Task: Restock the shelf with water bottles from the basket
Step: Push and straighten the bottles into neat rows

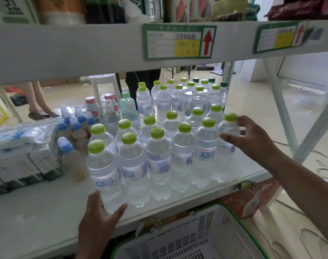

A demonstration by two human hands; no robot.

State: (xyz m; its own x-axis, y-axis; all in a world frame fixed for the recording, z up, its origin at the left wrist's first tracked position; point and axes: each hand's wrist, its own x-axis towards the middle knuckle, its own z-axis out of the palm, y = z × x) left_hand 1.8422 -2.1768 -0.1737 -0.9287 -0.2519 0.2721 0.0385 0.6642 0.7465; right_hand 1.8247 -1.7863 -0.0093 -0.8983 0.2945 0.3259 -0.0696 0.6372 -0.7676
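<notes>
Fingers of the left hand (98, 219) lie spread and nearly straight, cupping the base of the front-left water bottle (105, 176) at the shelf (38, 212) edge; thumb and forefinger flank its bottom without a firm curl. Right hand (252, 139) fingers spread wide around the rightmost bottle (228, 139), thumb across its shoulder, fingertips by the green cap. Both bottles stand upright among the rows. Below sits the white basket (196, 236).
</notes>
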